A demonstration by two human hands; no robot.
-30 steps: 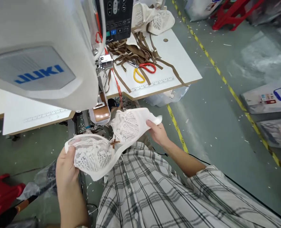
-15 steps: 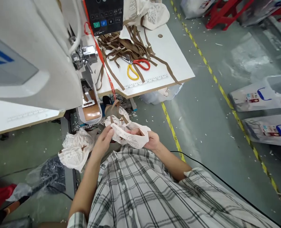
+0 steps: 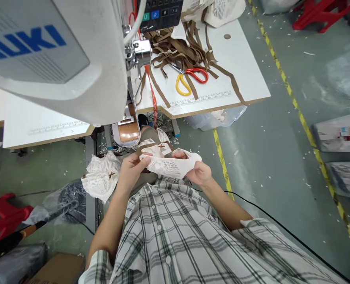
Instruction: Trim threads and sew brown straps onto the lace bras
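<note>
Both hands hold a white lace bra (image 3: 170, 167) in front of my shirt, one cup stretched sideways between them. My left hand (image 3: 131, 169) pinches its left end, the thumb on top of the lace. At the other end, my right hand (image 3: 197, 171) has its fingers inside the cup and the thumb side hidden from view. Just beyond lies more white lace with a brown bow and brown strap (image 3: 163, 146); whether it belongs to the held bra I cannot tell. A second white lace bra (image 3: 100, 177) rests in a heap left of my left forearm.
A JUKI sewing machine (image 3: 103, 79) looms at upper left, its metal-topped arm (image 3: 128, 132) just past my hands. On the white table (image 3: 248, 75) lie brown strips (image 3: 186, 49) and red-and-yellow scissors (image 3: 189, 77). Plastic bins (image 3: 340, 132) stand on the floor at right.
The bra that was spread wide between my hands now lies in a heap at left. My hands have come closer together on another bra, which has turned slightly flatter since half a second ago.
</note>
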